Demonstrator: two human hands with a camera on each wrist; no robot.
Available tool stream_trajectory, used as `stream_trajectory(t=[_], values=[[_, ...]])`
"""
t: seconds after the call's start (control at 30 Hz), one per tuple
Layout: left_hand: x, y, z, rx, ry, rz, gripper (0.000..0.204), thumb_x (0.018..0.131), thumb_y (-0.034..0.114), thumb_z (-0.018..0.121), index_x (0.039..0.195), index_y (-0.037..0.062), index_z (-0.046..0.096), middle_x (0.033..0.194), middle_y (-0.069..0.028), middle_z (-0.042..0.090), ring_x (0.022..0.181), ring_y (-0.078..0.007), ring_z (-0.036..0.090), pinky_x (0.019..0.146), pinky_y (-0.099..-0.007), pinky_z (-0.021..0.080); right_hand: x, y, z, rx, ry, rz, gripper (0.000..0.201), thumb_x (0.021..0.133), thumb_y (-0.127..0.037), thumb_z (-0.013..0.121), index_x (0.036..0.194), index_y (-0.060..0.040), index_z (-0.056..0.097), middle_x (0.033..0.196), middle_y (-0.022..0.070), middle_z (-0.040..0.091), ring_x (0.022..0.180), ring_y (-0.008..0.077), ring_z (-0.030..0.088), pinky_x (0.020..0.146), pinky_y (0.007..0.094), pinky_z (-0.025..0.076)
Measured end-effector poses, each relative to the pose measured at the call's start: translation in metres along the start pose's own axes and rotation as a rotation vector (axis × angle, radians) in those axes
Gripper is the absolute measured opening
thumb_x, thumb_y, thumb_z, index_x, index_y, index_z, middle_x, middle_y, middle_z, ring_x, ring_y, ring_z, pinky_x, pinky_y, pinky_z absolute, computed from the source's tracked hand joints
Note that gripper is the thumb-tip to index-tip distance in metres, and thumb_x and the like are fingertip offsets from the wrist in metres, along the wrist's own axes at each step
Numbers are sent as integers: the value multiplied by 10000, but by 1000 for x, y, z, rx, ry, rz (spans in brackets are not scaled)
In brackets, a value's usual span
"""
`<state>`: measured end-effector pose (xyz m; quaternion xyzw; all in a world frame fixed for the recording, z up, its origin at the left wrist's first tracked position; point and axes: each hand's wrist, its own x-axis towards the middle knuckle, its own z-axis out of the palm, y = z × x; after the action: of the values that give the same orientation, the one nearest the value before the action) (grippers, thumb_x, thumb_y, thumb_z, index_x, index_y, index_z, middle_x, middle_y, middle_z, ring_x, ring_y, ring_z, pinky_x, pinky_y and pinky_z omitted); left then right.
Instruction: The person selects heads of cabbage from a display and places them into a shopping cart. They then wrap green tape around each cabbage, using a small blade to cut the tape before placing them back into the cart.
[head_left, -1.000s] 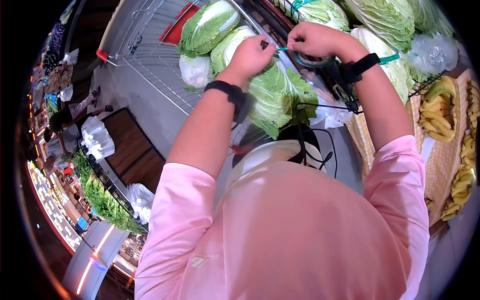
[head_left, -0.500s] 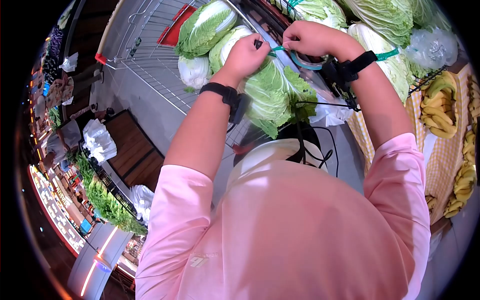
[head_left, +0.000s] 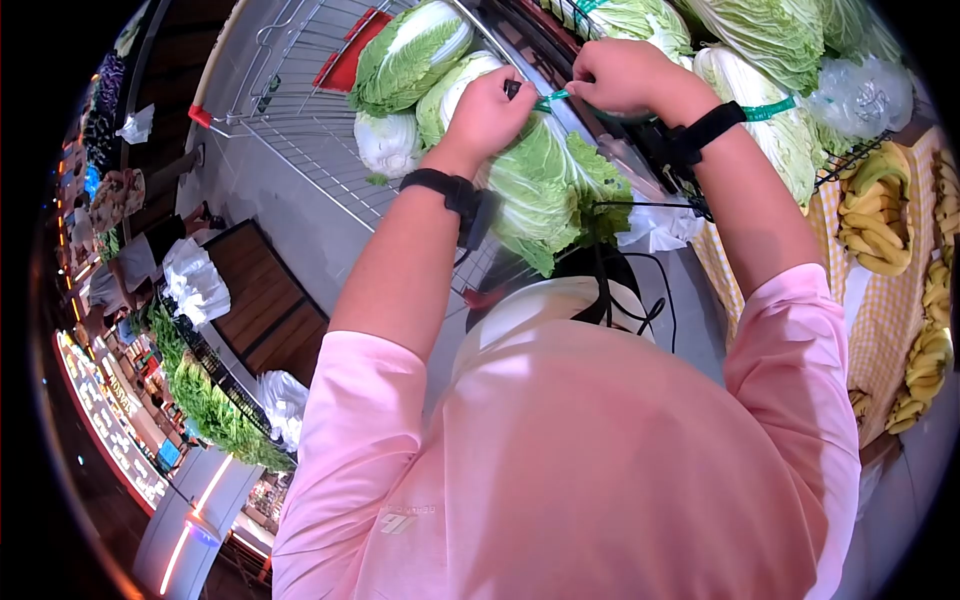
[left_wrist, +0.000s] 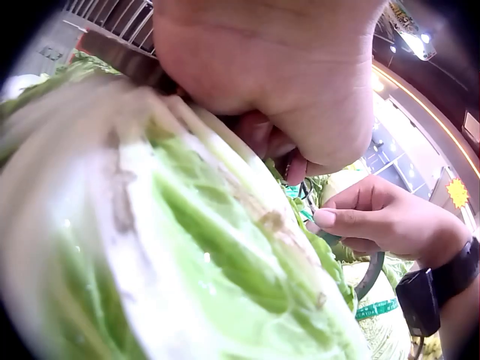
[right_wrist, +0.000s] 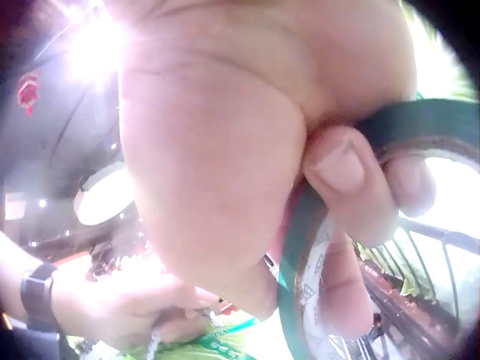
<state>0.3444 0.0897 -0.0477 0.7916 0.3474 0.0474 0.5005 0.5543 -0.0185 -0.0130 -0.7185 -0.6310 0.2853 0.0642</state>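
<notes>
A strip of green tape (head_left: 553, 98) spans the short gap between my two hands in the head view. My left hand (head_left: 488, 115) is curled at the strip's left end, with a small black object (head_left: 512, 88) showing at its fingers; its kind is hidden. My right hand (head_left: 632, 80) pinches the strip's other end. Fingers of that hand also go through the green tape roll (right_wrist: 292, 262), seen close in the right wrist view. Below the hands lies a napa cabbage (head_left: 540, 195), its pale ribs filling much of the left wrist view.
A wire shopping cart (head_left: 310, 165) holds more napa cabbages (head_left: 412, 55). At the right, a taped cabbage (head_left: 745, 100), other cabbages and a clear plastic bag (head_left: 862, 98) crowd a rack. Bananas (head_left: 875, 225) lie on a checkered cloth. A black cable (head_left: 668, 290) hangs by my waist.
My left hand has shifted slightly left, and my right hand a little up. The tape strip between them shows longer. In the head view, the tape roll has become mostly hidden behind my right hand.
</notes>
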Motion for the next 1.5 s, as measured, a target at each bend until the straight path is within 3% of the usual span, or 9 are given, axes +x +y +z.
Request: stream_trajectory(t=[0.3, 0.4, 0.5, 0.7, 0.8, 0.9, 1.1, 1.2, 1.5], values=[[-3, 6, 4, 59, 61, 8, 269, 963, 252, 677, 855, 15, 613, 664, -49, 604, 604, -126, 504, 588, -321, 442, -2, 2, 7, 24, 69, 81, 299, 899, -389, 707, 1020, -119, 747, 916, 118, 735, 875, 330, 702, 758, 435, 552], [-4, 9, 2, 73, 78, 12, 290, 922, 283, 681, 847, 8, 633, 666, -156, 644, 581, -280, 605, 603, -383, 494, -5, -4, -3, 66, 52, 79, 284, 890, -381, 714, 956, -107, 752, 854, 123, 728, 824, 332, 701, 729, 437, 550], [-4, 10, 3, 74, 48, 10, 274, 961, 249, 682, 848, 13, 602, 653, -41, 589, 596, -125, 501, 586, -320, 444, -6, -9, -11, 32, 10, 92, 276, 886, -374, 715, 894, -102, 754, 804, 129, 718, 779, 338, 696, 704, 443, 548], [-8, 8, -2, -46, 41, -6, 259, 969, 239, 678, 859, 15, 610, 638, -10, 556, 587, -95, 476, 564, -306, 421, -7, -14, -19, 26, -54, 112, 283, 859, -359, 696, 971, -112, 778, 925, 143, 755, 874, 359, 721, 768, 458, 572], [-7, 13, 0, 7, 38, 7, 263, 969, 236, 681, 849, 14, 605, 637, -10, 559, 590, -95, 473, 564, -305, 421, -8, -11, -15, 21, 7, 82, 277, 862, -363, 697, 958, -116, 778, 912, 138, 754, 860, 358, 721, 765, 455, 572], [-5, 8, 1, 20, 41, 4, 272, 925, 268, 669, 849, 9, 632, 633, -112, 624, 557, -210, 560, 593, -362, 480, -7, -11, -15, 23, -6, 81, 259, 864, -353, 701, 946, -119, 779, 906, 135, 753, 862, 354, 720, 765, 455, 572], [-6, 7, 0, 29, 39, -2, 276, 925, 280, 671, 838, 21, 628, 613, -108, 608, 546, -210, 553, 579, -366, 472, -8, -13, -12, 6, 98, 39, 250, 895, -353, 712, 878, -107, 756, 767, 137, 697, 749, 348, 678, 676, 454, 532], [-9, 8, -1, 6, 26, -21, 260, 963, 238, 683, 841, 21, 606, 639, -12, 564, 589, -96, 458, 559, -308, 412, -8, -15, -17, 8, 40, 58, 226, 871, -331, 708, 903, -116, 771, 873, 130, 747, 839, 354, 716, 749, 464, 569], [-8, 10, 0, 68, 23, -11, 272, 975, 256, 679, 862, 17, 614, 632, -63, 581, 574, -131, 482, 564, -324, 434, -11, -13, -9, 67, 100, 21, 243, 905, -327, 703, 866, -92, 750, 741, 142, 691, 715, 338, 670, 653, 449, 519]])
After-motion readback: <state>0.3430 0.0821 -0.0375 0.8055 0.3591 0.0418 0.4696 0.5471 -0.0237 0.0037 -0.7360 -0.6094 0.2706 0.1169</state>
